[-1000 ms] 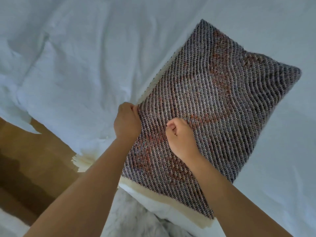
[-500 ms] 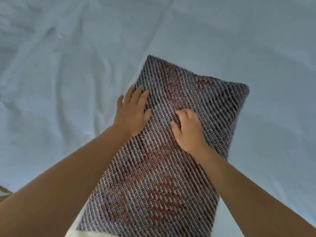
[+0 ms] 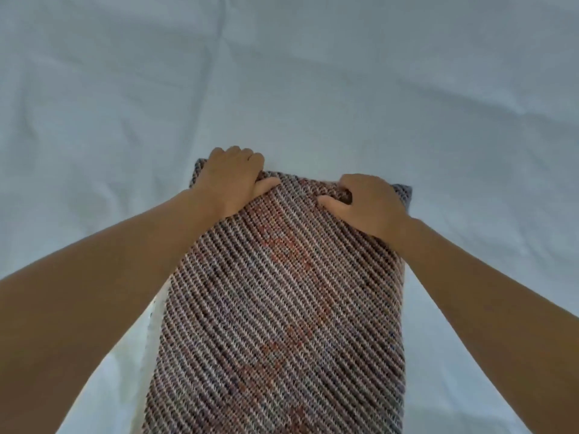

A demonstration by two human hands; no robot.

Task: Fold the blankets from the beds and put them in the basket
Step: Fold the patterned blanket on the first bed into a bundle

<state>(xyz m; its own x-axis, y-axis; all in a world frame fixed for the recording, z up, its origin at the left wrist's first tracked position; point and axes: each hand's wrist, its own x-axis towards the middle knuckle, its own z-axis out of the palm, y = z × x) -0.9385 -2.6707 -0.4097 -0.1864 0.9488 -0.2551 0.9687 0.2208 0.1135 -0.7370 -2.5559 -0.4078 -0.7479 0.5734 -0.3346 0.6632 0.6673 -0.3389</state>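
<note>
Woven blanket [image 3: 282,308] on a white bed [image 3: 125,89].
Left hand [image 3: 233,180], right hand [image 3: 368,205]: fingers [image 3: 239,153] curled, gripping its far edge.

Left hand [image 3: 233,180] and right hand [image 3: 366,205] were bare, skin uncovered across backs and knuckles. Left forearm [image 3: 125,261] and right forearm [image 3: 470,277] likewise bare, uncovered along whole visible length to frame edge. Nails too blurred to note.
</note>
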